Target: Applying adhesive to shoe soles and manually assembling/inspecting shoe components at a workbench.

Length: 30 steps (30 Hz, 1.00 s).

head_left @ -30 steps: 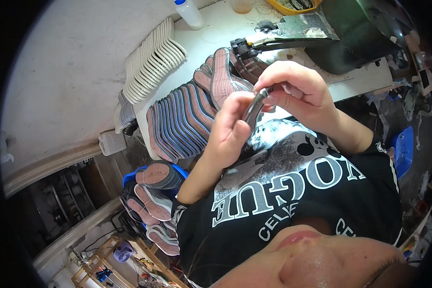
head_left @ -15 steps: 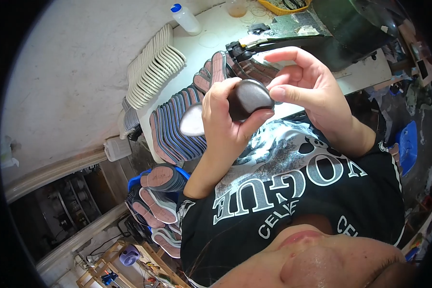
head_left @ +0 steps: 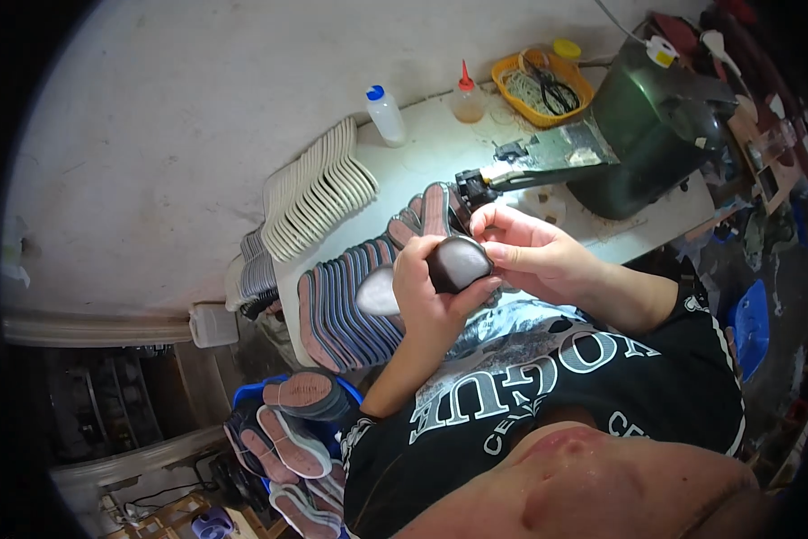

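Note:
My left hand (head_left: 422, 280) is wrapped round the middle of a smooth, shiny dark-grey shoe-shaped piece (head_left: 462, 263). One rounded end shows between thumb and fingers; the paler, silvery end sticks out to the left behind the hand. My right hand (head_left: 539, 251) is closed at the edge of the right end, thumb and fingers drawn together there. Whatever they pinch is too small or hidden to make out. Just beyond the hands stands a row of pink-faced soles (head_left: 350, 310) with grey and blue edges, with more soles (head_left: 435, 211) leaning behind.
A green machine (head_left: 624, 144) reaches its arm (head_left: 548, 154) over the white table (head_left: 422, 162). Pale soles (head_left: 323, 189), a blue-capped bottle (head_left: 386, 117), a red-tipped bottle (head_left: 467, 97) and a yellow basket (head_left: 516, 99) line the wall. Bundled soles (head_left: 301, 395) fill a blue bin (head_left: 242, 393) at left.
The view has shifted, so the table and hands sit lower in it. My right hand's fingers, apart before, have drawn together at the piece's edge. My left hand keeps its hold.

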Tool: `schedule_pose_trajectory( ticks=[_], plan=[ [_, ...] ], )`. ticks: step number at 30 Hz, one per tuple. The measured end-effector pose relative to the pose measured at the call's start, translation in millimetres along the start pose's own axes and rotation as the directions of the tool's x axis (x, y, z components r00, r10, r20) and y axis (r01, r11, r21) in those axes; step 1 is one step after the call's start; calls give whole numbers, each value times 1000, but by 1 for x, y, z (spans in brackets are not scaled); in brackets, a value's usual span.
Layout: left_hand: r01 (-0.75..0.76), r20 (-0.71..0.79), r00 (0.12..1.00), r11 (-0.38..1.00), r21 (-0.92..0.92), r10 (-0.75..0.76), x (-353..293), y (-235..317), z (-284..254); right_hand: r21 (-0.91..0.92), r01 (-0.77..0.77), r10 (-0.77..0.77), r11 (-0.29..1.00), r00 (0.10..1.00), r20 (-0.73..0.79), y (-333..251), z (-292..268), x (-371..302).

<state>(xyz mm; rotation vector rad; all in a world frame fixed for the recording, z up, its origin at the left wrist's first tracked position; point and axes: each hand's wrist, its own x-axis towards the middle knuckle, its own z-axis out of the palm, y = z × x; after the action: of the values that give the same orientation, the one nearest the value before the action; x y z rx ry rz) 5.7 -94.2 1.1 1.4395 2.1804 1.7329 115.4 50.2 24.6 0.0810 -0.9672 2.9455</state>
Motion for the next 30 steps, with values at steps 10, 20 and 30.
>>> schedule_pose_trajectory(
  ticks=[10,20,30],
  plan=[
    [117,-90,986,964,-237,-142,20,-7,6,-41,-110,108,993,993,-49,-23,8,28],
    [317,334,808,-119,-941,-485,38,-30,-50,-981,-138,7,-139,990,-140,-91,18,131],
    [173,409,796,-479,-860,-447,-9,-91,-75,-870,-453,-300,-195,872,-387,-59,-202,317]
  ],
)
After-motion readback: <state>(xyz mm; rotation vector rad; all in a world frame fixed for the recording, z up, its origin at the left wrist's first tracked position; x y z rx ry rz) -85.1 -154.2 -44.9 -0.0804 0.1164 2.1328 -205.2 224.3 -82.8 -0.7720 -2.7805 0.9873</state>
